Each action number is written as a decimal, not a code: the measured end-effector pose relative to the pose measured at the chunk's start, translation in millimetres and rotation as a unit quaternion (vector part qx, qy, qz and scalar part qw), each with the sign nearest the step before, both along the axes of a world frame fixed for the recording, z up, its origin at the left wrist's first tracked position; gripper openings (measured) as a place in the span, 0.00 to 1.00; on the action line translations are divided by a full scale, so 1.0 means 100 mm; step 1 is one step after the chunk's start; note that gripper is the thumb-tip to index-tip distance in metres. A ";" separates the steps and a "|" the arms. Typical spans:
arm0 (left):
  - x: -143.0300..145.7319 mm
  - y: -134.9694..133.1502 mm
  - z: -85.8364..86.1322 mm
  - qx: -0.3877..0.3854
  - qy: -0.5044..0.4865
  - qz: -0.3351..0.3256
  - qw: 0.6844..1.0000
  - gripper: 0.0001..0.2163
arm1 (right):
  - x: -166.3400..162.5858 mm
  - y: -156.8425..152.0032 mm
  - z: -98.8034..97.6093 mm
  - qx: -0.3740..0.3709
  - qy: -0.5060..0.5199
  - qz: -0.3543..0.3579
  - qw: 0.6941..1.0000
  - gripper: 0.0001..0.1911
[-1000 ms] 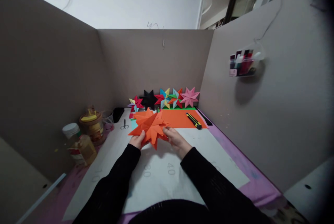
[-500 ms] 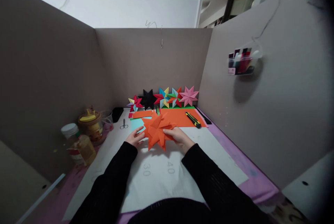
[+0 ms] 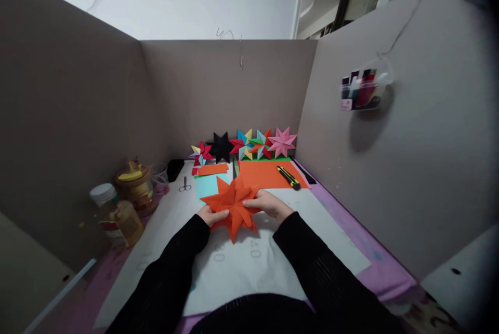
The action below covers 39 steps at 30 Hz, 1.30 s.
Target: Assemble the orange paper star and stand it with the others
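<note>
The left hand (image 3: 211,216), spread half a second ago, now grips the orange star (image 3: 231,200), which has turned.

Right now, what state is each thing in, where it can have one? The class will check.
Orange paper star, folded, held.
Left hand, closed on it.
Right hand, closed on it.
Orange sheet, flat.
Utility knife, lying on the sheet; blade unclear.
Scissors, lying; too small to tell if open.
Bottle, upright, lid on.
Pink star, folded, upright.
Black star, folded, upright.
</note>
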State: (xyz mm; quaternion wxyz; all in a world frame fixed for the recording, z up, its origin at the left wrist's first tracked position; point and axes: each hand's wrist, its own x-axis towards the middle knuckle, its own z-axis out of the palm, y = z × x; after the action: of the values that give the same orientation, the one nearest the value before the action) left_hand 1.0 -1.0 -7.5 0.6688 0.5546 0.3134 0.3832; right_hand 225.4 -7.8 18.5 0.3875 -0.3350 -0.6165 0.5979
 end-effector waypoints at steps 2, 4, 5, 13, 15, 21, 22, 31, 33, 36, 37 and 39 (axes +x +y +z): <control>0.02 0.00 0.00 0.011 0.012 0.040 0.999 0.23 | -0.01 0.03 0.00 0.030 -0.010 -0.020 0.999 0.24; 0.03 0.01 0.02 0.040 0.025 0.102 0.994 0.25 | -0.03 0.06 0.00 0.084 -0.032 -0.114 0.989 0.28; 0.04 0.01 0.03 0.056 0.029 0.138 0.988 0.26 | -0.04 0.07 0.00 0.126 -0.050 -0.190 0.972 0.30; 0.12 0.02 -0.06 0.127 0.055 0.247 0.959 0.26 | -0.32 -0.19 0.11 0.481 -0.191 -0.353 0.779 0.21; 0.13 0.02 -0.08 0.168 0.063 0.243 0.953 0.23 | -0.37 -0.23 0.10 0.495 -0.197 -0.344 0.774 0.22; 0.07 0.05 -0.10 0.203 0.099 0.197 0.954 0.16 | -0.41 -0.25 0.09 0.491 -0.175 -0.339 0.783 0.15; 0.06 0.05 -0.11 0.205 0.105 0.199 0.953 0.15 | -0.40 -0.26 0.10 0.496 -0.169 -0.334 0.783 0.12; 0.09 0.07 -0.08 0.208 0.048 0.174 0.961 0.17 | -0.41 -0.27 0.06 0.559 -0.170 -0.273 0.764 0.08; 0.10 0.05 -0.08 0.209 0.047 0.179 0.960 0.16 | -0.41 -0.27 0.06 0.566 -0.180 -0.275 0.756 0.07; 0.09 0.05 -0.08 0.204 0.055 0.178 0.961 0.15 | -0.41 -0.27 0.07 0.575 -0.188 -0.274 0.747 0.06; 0.08 0.05 -0.09 0.202 0.059 0.173 0.962 0.15 | -0.41 -0.28 0.08 0.577 -0.191 -0.275 0.745 0.06; 0.07 0.05 -0.09 0.198 0.072 0.164 0.964 0.15 | -0.41 -0.28 0.08 0.578 -0.199 -0.277 0.742 0.06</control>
State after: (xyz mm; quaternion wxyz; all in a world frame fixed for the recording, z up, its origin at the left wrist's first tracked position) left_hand 8.1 4.4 -16.9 0.4499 0.6429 0.3650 0.5010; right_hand 184.3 -35.5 26.2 0.5241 -0.3141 -0.7869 -0.0863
